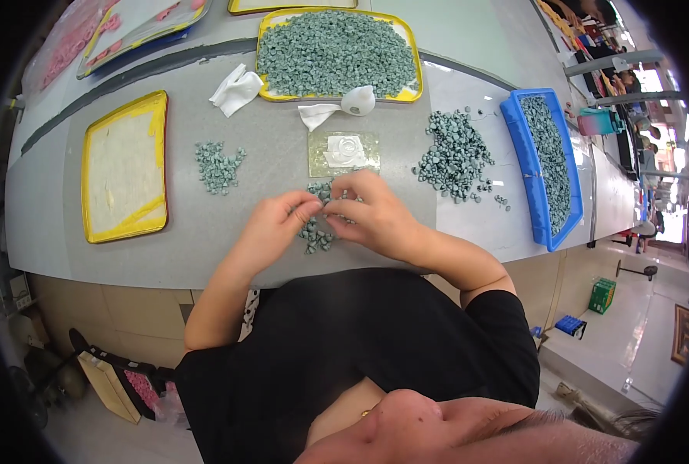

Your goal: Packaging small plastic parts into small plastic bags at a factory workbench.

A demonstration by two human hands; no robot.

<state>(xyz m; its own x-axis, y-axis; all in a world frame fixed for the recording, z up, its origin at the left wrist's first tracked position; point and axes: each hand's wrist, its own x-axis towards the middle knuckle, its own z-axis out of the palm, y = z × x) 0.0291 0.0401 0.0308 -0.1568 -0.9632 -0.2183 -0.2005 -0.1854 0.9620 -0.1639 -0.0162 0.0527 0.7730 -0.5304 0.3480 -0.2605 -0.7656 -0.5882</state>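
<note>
My left hand (278, 220) and my right hand (377, 215) meet over a small heap of grey-green pieces (318, 237) on the table in front of me. Thumb and fingers of the left are pinched together, and the right's fingers are curled in close beside them. Whatever they hold is too small to tell. Just beyond the hands lies a greenish flat pad (321, 162) with a clear, round-centred piece (346, 149) on it. A white squeeze bottle or bulb (358, 100) rests behind the pad, next to a white cloth (318, 116).
A yellow-rimmed tray (336, 56) full of grey-green pieces stands at the back. Loose piles lie left (219, 167) and right (454, 155). At far right is a blue bin (523, 166) of pieces; at left, a bare yellow-rimmed tray (125, 166). A crumpled white cloth (236, 90) lies behind.
</note>
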